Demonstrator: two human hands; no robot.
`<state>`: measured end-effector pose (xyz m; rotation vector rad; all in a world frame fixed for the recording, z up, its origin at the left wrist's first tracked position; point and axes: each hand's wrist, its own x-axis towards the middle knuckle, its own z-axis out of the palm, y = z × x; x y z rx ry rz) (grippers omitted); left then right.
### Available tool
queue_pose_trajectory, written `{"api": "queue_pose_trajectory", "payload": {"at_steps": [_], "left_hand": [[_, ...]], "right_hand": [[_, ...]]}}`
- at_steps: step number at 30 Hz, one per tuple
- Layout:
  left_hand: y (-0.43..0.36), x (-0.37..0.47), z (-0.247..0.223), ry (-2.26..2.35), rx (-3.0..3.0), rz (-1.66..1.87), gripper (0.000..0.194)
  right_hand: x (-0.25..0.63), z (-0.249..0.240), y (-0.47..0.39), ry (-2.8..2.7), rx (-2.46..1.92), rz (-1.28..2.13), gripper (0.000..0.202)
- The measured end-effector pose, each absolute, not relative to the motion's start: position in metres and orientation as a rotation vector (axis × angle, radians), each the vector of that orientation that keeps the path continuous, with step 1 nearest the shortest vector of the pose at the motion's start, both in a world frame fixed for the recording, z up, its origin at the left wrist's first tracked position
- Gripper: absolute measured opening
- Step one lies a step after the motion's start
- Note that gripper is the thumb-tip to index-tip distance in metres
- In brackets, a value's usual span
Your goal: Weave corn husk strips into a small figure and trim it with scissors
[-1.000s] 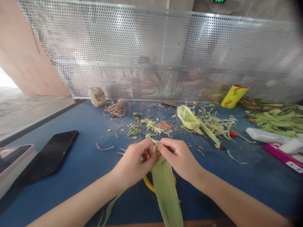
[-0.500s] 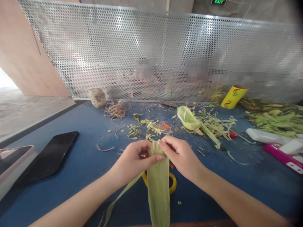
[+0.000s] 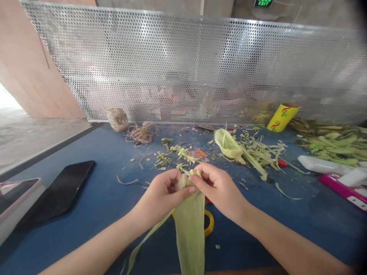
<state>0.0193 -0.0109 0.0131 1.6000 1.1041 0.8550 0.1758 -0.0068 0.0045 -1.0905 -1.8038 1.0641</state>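
Observation:
A wide pale green husk strip [image 3: 190,229] hangs toward the table's front edge, its upper end bunched and folded between both hands. My left hand [image 3: 169,191] pinches it with thumb and fingers from the left. From the right, my right hand [image 3: 213,187] grips the folded top edge, thumb on the near side. Below my left hand a thin green strip [image 3: 149,235] trails down to the left. Yellow scissor handles [image 3: 210,223] show partly behind the husk; the rest of that tool is hidden.
Beyond the hands lie husk scraps [image 3: 183,152], a cupped husk [image 3: 228,145], twine [image 3: 141,134] and a yellow roll [image 3: 283,117]. Phones [image 3: 61,191] rest at left, a magenta object [image 3: 342,189] at right. A perforated metal screen [image 3: 183,49] stands behind the table [image 3: 106,206].
The husk's top end is now folded and bunched between the fingers, where it was flatter before. Its hanging part has shifted slightly left.

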Motion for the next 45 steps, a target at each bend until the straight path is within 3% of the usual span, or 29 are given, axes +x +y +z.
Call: {"api": "queue_pose_trajectory", "payload": {"at_steps": [13, 20, 27, 29, 32, 36, 40, 45], "left_hand": [[-0.018, 0.021, 0.007, 1.448, 2.217, 1.152, 0.034], [-0.016, 0.021, 0.012, 1.279, 2.002, 0.914, 0.023], [-0.021, 0.018, 0.01, 1.382, 2.346, 1.202, 0.023], [-0.022, 0.018, 0.011, 1.356, 2.307, 1.216, 0.014], [-0.02, 0.02, 0.013, 1.398, 2.043, 1.108, 0.021], [-0.017, 0.024, 0.016, 1.275, 1.738, 0.993, 0.012], [-0.021, 0.02, 0.019, 1.268, 1.867, 1.203, 0.005], [-0.033, 0.009, 0.027, 0.797, 2.083, 1.383, 0.02]], "right_hand": [[0.168, 0.002, -0.013, -1.586, -1.085, 1.044, 0.026], [0.172, 0.007, -0.014, -1.614, -1.104, 0.937, 0.022], [0.175, 0.007, -0.005, -1.419, -1.105, 1.109, 0.026], [0.177, 0.009, -0.001, -1.386, -1.068, 1.105, 0.025], [0.18, 0.01, 0.003, -1.372, -1.023, 1.113, 0.023], [0.182, 0.01, 0.005, -1.347, -1.034, 1.074, 0.022], [0.189, 0.006, 0.016, -1.277, -1.04, 1.057, 0.024], [0.232, 0.008, 0.055, -0.991, -1.042, 0.859, 0.023]]}}
